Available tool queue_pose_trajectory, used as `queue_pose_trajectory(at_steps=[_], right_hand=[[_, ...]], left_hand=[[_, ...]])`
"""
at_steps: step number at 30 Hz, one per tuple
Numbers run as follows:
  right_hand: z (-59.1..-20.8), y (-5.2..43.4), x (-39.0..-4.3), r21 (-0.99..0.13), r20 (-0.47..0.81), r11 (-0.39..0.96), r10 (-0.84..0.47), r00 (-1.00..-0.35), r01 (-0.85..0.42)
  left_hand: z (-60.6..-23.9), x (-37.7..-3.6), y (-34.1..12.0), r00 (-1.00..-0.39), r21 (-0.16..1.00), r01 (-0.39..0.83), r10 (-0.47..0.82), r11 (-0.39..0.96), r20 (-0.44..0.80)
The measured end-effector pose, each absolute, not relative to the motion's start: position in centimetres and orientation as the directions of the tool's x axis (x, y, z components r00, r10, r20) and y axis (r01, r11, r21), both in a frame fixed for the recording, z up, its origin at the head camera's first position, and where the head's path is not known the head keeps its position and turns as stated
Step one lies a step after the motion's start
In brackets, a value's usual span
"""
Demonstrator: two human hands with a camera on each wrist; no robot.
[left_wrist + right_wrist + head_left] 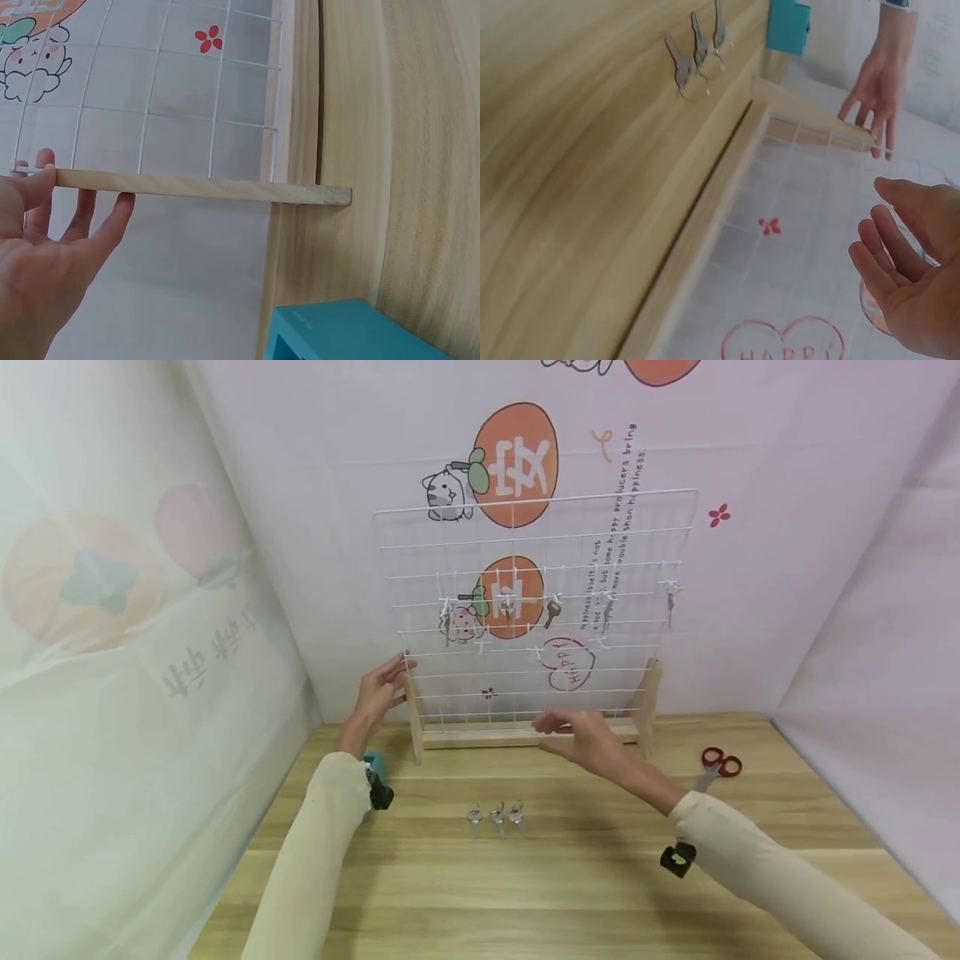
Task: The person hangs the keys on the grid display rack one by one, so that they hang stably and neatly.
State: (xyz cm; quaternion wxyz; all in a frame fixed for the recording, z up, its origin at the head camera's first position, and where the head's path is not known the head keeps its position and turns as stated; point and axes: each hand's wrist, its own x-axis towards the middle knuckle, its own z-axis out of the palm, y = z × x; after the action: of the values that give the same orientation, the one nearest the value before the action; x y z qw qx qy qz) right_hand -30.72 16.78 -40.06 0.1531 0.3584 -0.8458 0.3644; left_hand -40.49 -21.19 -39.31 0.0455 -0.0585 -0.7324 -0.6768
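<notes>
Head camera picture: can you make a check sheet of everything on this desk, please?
Surface: wooden table, light grain.
Job's things: white wire grid rack on a wooden stand, upright at the back, several keys hung on it; three keys lie in a row on the table.
Clutter: red-handled scissors at right; teal box by the left wrist.
Hands: left hand with straight fingers at the stand's left post; right hand open, near the rack's base.
Cables: nothing seen.
Surroundings: cartoon-printed backdrop.
</notes>
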Motion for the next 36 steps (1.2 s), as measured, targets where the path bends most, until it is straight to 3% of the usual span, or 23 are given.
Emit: queue_pose_trajectory(at_steps=[15,28,36], right_hand=[[-47.2,10.8,-31.8,-0.605,0.371,0.441,-0.580,-0.725,-0.663],[-49.8,7.4,-31.6,-0.667,0.228,0.451,-0.633,-0.740,-0.592],[-50.5,6.3,-31.5,-0.605,0.189,0.519,-0.643,-0.742,-0.603]], left_hand=[[-39.8,-40.9,-21.3,-0.978,0.975,0.209,0.030,0.080,0.207],[-40.1,-41.1,-20.9,-0.962,0.957,0.260,-0.044,0.129,0.268],[-40.1,-41.0,-20.6,-0.954,0.951,0.275,-0.085,0.142,0.288]])
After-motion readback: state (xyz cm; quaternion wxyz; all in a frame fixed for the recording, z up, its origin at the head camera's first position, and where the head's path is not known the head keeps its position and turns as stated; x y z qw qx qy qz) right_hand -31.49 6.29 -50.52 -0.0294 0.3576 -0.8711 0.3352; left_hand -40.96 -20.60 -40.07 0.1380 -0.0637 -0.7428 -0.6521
